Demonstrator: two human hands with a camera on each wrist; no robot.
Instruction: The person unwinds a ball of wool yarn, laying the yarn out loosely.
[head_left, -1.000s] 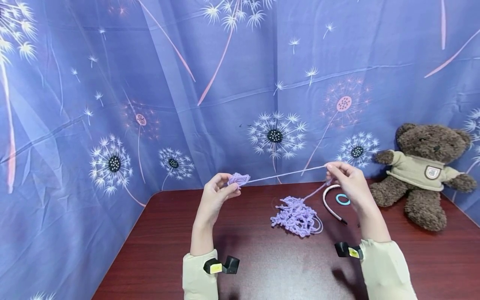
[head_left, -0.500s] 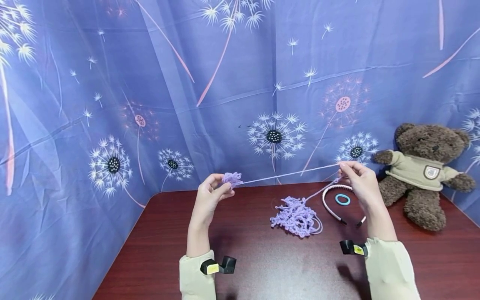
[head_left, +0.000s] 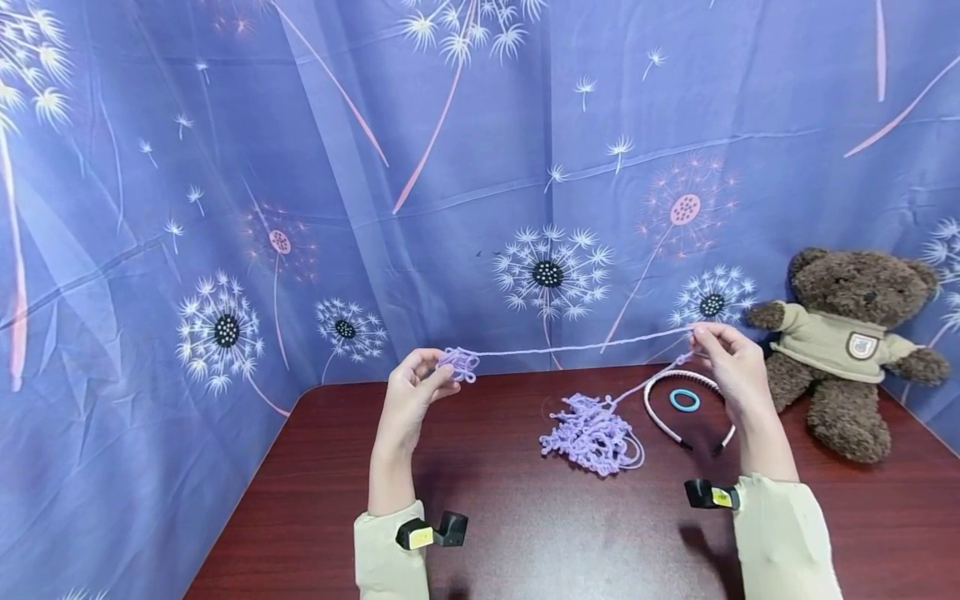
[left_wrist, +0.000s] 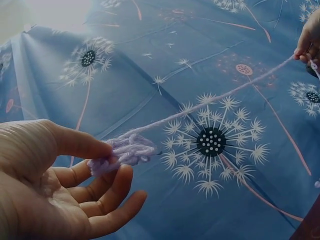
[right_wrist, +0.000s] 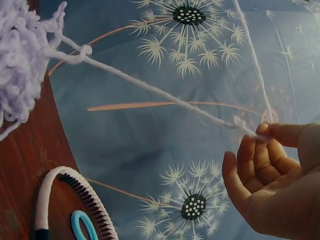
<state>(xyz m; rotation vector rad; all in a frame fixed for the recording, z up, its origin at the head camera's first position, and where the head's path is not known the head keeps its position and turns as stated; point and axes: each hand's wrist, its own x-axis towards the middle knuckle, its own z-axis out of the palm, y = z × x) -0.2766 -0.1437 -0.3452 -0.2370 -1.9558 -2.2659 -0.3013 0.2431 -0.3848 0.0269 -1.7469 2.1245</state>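
A small looped bundle of lilac yarn [left_wrist: 132, 150] is pinched between the thumb and fingers of my left hand [head_left: 412, 392], above the table's far edge. From it a single strand [head_left: 577, 347] runs nearly straight across to my right hand [head_left: 731, 367], whose thumb and fingertips pinch it. In the right wrist view the strand bends at those fingertips [right_wrist: 262, 131] and slopes back down to a crinkled lilac yarn heap [head_left: 588, 433] on the table. A small knot or kink [right_wrist: 240, 121] shows on the yarn close to the right fingers.
Behind the heap, on the right, lie a white headband [head_left: 656, 408] and a turquoise ring [head_left: 684, 401]. A brown teddy bear [head_left: 855, 350] sits at the table's right end. The dark red table [head_left: 510, 517] backs onto a blue dandelion-print curtain [head_left: 450, 250].
My hands have moved apart, the left one leftward and the right one rightward, and the strand between them is longer. The bundle's loops look looser. The heap has stayed in place.
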